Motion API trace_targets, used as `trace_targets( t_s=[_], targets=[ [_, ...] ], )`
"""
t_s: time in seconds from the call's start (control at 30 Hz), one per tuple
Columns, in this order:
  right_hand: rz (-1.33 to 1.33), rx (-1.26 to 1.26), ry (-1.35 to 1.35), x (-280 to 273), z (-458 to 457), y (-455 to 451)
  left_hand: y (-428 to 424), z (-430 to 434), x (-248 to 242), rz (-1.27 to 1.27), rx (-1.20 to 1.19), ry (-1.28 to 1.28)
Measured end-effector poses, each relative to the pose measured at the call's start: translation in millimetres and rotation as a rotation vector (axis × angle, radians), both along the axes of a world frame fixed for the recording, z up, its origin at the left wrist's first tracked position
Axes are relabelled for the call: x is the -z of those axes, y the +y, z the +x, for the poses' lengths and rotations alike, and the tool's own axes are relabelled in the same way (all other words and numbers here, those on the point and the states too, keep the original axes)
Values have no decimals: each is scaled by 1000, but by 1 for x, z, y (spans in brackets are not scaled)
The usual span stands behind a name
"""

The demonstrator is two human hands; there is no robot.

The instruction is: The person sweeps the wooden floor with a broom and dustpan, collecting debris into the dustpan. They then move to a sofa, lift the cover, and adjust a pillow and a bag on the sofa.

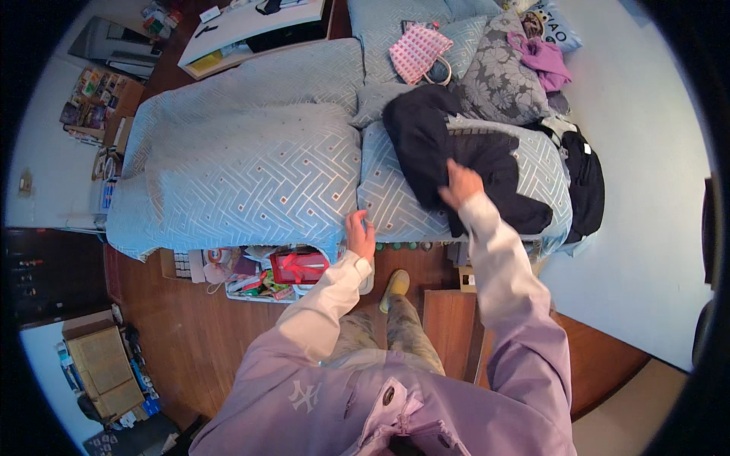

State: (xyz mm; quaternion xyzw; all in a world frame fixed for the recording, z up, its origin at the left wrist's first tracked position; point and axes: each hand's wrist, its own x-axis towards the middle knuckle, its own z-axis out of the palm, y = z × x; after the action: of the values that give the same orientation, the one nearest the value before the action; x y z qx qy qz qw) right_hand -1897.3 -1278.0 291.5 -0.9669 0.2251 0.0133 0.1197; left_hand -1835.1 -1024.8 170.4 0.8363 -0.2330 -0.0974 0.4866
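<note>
A black garment [419,145] lies bunched and folded over the blue patterned sofa cover [285,171], on the right seat. My right hand [463,183] is at the garment's middle, fingers bent against the cloth; whether they pinch it is not clear. At the front edge of the sofa, near the gap between the two seats, my left hand [360,232] touches the cover with its fingers apart and holds nothing. Another black garment [584,182] hangs over the sofa's right end.
Behind the garment are a grey floral cushion [502,74], a pink checked bag [419,54] and a purple cloth [544,62]. Under the sofa's front edge stand a filled plastic bin [256,293] and a cardboard box [467,279]. A white table [251,28] stands beyond.
</note>
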Motion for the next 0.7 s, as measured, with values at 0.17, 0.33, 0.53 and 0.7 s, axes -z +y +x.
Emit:
trace_targets(
  t_s=[0.17, 0.33, 0.53, 0.7],
  targets=[
    [645, -293, -209, -24, -124, 82, -36, -1, -61, -699, -59, 1754],
    [1184, -312, -117, -30, -192, 108, -77, -58, -117, -436, 326, 1817],
    [1275, 281, -487, -22, -239, 51, -66, -101, -232, -79, 968, 1286],
    [1222, 351, -573, -57, -272, 84, -37, -88, -324, -228, 1430, 874]
  ],
)
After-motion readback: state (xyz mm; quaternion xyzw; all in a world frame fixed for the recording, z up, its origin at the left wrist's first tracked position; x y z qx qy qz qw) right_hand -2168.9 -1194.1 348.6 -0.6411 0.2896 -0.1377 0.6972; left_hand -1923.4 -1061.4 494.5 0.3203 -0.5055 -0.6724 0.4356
